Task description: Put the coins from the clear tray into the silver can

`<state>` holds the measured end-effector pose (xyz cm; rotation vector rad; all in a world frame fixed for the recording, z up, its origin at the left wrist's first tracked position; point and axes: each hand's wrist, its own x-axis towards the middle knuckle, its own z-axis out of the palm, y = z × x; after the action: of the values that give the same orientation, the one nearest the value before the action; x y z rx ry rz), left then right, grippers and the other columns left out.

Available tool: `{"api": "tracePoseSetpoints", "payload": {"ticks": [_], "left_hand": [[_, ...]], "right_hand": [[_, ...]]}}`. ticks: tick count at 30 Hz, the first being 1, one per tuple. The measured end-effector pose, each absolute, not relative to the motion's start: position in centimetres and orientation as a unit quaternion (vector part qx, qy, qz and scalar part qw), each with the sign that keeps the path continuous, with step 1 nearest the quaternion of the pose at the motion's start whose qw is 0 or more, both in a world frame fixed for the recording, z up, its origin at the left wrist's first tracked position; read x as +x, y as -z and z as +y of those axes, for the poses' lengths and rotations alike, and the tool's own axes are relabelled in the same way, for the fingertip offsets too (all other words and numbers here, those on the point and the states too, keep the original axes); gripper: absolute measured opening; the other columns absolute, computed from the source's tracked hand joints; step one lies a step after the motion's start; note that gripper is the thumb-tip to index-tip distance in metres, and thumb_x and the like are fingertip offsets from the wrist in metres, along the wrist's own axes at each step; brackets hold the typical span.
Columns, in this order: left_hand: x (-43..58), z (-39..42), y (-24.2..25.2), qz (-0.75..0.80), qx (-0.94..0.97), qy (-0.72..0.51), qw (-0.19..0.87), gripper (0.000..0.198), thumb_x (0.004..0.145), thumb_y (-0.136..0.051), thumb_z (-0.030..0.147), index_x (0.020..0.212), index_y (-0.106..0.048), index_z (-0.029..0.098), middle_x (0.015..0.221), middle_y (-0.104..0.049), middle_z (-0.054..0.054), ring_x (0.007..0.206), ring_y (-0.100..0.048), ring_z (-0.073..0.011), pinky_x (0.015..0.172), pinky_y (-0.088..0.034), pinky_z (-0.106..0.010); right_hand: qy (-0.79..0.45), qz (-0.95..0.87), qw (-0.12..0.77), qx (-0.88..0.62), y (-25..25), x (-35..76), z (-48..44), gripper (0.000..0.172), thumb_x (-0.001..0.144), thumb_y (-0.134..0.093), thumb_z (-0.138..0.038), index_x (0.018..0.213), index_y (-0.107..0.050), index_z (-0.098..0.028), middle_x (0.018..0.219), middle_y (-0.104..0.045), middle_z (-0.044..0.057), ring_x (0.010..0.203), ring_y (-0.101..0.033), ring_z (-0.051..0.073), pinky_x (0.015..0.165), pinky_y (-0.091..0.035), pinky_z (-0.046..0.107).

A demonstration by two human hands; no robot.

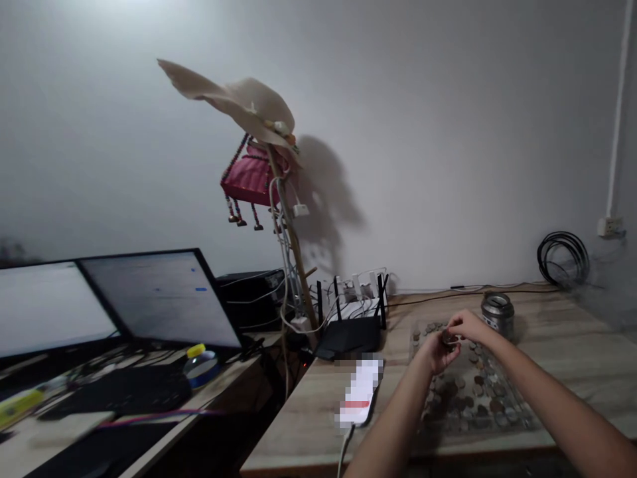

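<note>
No words or numbers are clear enough to read. The screen on the right [159, 299] has little blue marks, but they are too fuzzy to read. The screen on the left [52, 305] is pale and fuzzy too. The phone [363, 392] shows a red bar, and blocky squares hide its writing. The can [499, 318] has light marks on its side, too small to read. The coins [478, 380] are too tiny and dim to read.
</note>
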<state>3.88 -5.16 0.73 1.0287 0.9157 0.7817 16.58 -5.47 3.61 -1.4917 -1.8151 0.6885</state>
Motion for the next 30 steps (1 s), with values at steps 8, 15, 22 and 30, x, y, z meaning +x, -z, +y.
{"api": "tracePoseSetpoints", "payload": {"ticks": [8, 15, 22, 30], "left_hand": [[2.7, -0.4, -2.6, 0.355, 0.268, -0.421, 0.790, 0.019, 0.072, -0.043, -0.001, 0.085, -0.053, 0.008, 0.070, -0.060, -0.006, 0.067, -0.062, -0.0102, 0.062, -0.052, -0.017], [2.3, 0.8, -0.8, 0.344, 0.227, -0.475, 0.777, 0.029, 0.071, -0.044, -0.006, 0.093, -0.053, 0.010, 0.075, -0.064, -0.005, 0.073, -0.064, -0.0111, 0.065, -0.052, -0.014], [2.6, 0.5, 0.6, 0.367, 0.302, -0.416, 0.775, 0.021, 0.067, -0.054, -0.002, 0.084, -0.056, 0.011, 0.071, -0.064, -0.003, 0.064, -0.062, -0.0095, 0.055, -0.049, -0.013], [2.8, 0.2, 1.0, 0.357, 0.318, -0.379, 0.792, 0.009, 0.071, -0.056, 0.008, 0.079, -0.059, 0.010, 0.071, -0.063, -0.004, 0.060, -0.060, -0.0091, 0.059, -0.051, -0.017]], "right_hand": [[0.072, -0.544, 0.401, -0.734, -5.7, 24.9, -4.2, 0.025, 0.074, -0.043, -0.031, 0.079, -0.066, -0.021, 0.082, -0.067, 0.008, 0.075, -0.059, 0.020, 0.061, -0.039, 0.028], [0.127, -0.524, 0.283, -0.793, -5.4, 27.1, -4.0, 0.018, 0.067, -0.050, -0.020, 0.065, -0.067, -0.023, 0.071, -0.066, 0.008, 0.069, -0.059, 0.020, 0.058, -0.036, 0.028], [0.075, -0.681, 0.392, -0.614, -3.2, 18.6, -4.4, 0.026, 0.078, -0.041, -0.030, 0.085, -0.065, -0.022, 0.087, -0.064, 0.006, 0.081, -0.055, 0.017, 0.071, -0.038, 0.026], [-0.132, -0.693, 0.352, -0.615, -0.4, 16.1, -2.9, 0.015, 0.067, -0.050, -0.023, 0.074, -0.064, -0.019, 0.069, -0.064, 0.002, 0.064, -0.054, 0.015, 0.056, -0.037, 0.023]]}}
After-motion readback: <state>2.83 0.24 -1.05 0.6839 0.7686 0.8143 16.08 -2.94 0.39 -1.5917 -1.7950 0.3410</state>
